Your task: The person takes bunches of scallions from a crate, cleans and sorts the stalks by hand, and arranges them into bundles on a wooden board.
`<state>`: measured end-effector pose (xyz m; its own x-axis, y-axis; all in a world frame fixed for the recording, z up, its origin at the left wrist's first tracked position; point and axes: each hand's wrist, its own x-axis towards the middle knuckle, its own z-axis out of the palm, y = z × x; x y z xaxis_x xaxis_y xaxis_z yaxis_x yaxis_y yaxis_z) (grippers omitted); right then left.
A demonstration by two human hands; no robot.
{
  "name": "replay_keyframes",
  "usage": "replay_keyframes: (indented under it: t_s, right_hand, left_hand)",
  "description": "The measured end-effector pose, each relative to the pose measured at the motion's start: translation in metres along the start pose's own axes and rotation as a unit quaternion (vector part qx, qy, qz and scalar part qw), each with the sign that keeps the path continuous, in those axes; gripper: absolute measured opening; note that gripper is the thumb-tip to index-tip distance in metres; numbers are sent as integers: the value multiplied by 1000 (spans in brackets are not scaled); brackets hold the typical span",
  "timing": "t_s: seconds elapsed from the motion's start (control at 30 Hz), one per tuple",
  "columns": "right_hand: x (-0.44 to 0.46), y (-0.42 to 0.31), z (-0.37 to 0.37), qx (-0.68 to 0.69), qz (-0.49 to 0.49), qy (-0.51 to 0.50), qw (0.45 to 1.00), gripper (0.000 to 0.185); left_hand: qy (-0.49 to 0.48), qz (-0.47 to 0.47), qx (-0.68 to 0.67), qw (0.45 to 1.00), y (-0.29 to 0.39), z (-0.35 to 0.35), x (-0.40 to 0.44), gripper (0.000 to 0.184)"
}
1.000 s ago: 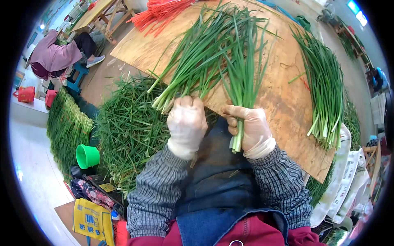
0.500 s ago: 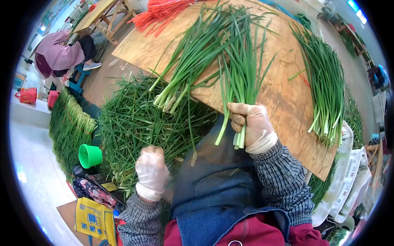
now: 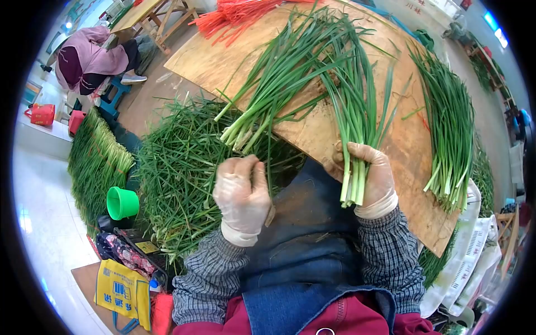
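Observation:
My right hand, in a thin translucent glove, is closed around the pale lower stalks of a bunch of garlic chives. Its cut ends point down toward me and its leaves stretch over the board. My left hand, gloved too, hovers left of it with fingers curled in; whatever they hold, if anything, is hidden. Just above that hand, a loose pile of garlic chives has its white ends jutting past the board's edge. One long stalk dangles from it beside my left hand, with a brownish tip.
The wooden board carries another chive bundle at right and red ties at the far edge. Below left lies a heap of loose greens, near a green bucket and a yellow bag. Another person sits bent over.
My left hand has moved up and right, closer to the pile's ends. The right hand has shifted slightly right with its bunch, whose stalk ends are now closer together.

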<state>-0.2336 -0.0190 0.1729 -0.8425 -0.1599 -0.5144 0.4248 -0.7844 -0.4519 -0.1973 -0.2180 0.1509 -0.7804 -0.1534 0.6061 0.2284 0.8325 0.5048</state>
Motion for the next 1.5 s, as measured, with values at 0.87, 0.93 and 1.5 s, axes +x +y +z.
replay_keyframes:
  t_s: [0.87,0.93,1.5]
  right_hand:
    - [-1,5,18,-31,44,-40,998,27]
    - [-3,4,20,-24,38,-36,998,17]
    - [-7,23,14,-79,15,-3,997,14]
  left_hand:
    - [-93,88,162,979,-28,-12,50,25]
    - [-125,67,258,956,-33,13,63,22]
    - [-264,-489,-487,674,40,-12,10,13]
